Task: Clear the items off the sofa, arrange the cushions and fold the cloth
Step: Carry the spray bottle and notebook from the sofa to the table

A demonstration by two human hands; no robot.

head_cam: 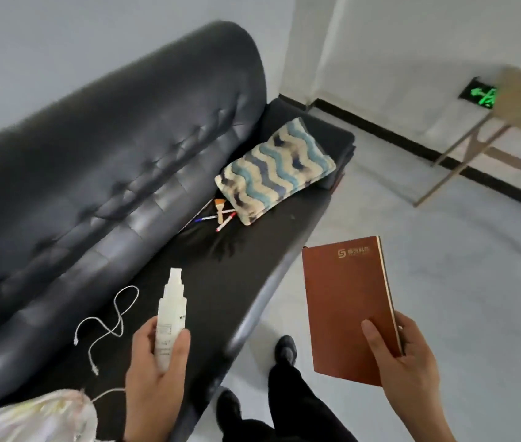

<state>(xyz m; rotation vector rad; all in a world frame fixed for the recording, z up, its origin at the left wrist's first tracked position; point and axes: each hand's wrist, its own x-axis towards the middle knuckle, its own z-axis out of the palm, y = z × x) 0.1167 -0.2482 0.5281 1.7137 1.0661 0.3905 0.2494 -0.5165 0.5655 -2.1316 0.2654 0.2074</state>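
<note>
A black leather sofa (99, 173) runs from lower left to upper right. My left hand (154, 374) grips a white spray bottle (170, 317) above the seat's near end. My right hand (408, 368) holds a brown notebook (348, 301) by its lower corner, out over the floor. A wavy blue-and-cream cushion (275, 169) lies flat at the sofa's far end, beside a dark folded cloth (332, 135). Several pens and a small brush (220, 215) lie next to the cushion. A white cable (106, 327) is looped on the seat. A pale cloth or cushion (36, 416) shows at the bottom left.
The pale floor (444, 266) stretches to the right of the sofa. A light wooden folding table (507, 122) stands by the far wall near a green exit sign (483, 95). My dark trousers and shoes (284, 349) are beside the sofa's front edge.
</note>
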